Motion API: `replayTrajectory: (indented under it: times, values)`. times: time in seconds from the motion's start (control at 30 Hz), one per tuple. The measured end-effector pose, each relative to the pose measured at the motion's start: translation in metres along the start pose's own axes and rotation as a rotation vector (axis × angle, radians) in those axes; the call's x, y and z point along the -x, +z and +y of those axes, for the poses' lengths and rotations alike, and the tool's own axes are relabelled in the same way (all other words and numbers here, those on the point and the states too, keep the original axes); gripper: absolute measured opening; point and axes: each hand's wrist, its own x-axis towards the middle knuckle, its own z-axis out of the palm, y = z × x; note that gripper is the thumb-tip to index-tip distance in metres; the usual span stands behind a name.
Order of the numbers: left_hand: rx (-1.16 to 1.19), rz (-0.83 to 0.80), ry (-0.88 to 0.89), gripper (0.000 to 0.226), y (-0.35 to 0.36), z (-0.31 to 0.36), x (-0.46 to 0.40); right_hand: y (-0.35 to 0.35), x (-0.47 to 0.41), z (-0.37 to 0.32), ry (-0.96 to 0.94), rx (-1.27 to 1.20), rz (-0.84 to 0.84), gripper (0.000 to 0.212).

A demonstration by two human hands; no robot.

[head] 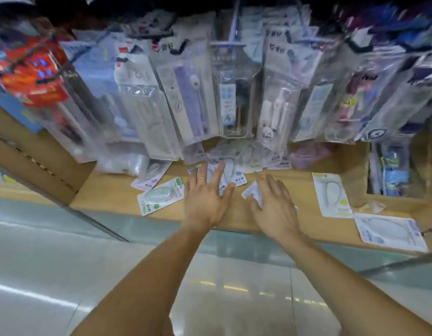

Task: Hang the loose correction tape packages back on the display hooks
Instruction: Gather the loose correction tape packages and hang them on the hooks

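Observation:
Several loose correction tape packages lie on a brown cardboard surface (113, 195) below the display. My left hand (206, 195) is spread flat, fingers straight, over a pile of packages (236, 175) at the middle. My right hand (274, 202) lies beside it with straight fingers resting on one small package (250, 191). A green-labelled package (160, 196) lies left of my left hand. A yellow-dotted package (332, 194) and a white one (389, 230) lie to the right. Above, rows of packaged stationery hang from display hooks (230, 43).
Red packages (33, 73) hang at the far left. A cardboard box (392, 170) with more blue-and-white packages stands at the right. A cardboard flap (33, 156) slopes down at the left. Shiny floor tiles (64, 275) lie below the cardboard's front edge.

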Motion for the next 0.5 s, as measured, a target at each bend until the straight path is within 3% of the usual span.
replayTrajectory:
  times: [0.1,0.2,0.37,0.5]
  values:
    - [-0.094,-0.020,0.051,0.074,0.028,-0.006,-0.014,0.028,-0.008,0.022,-0.028,0.082,0.041,0.074]
    - [-0.123,-0.015,0.097,0.069,0.050,-0.013,-0.011,0.040,-0.006,0.035,-0.067,0.126,0.099,0.073]
    - [-0.077,0.101,0.156,0.060,0.063,-0.020,-0.009,0.029,-0.001,0.045,-0.134,0.072,0.177,0.057]
    - [0.020,0.235,0.196,0.042,0.067,-0.025,0.001,0.018,0.015,0.045,-0.149,-0.045,0.176,0.063]
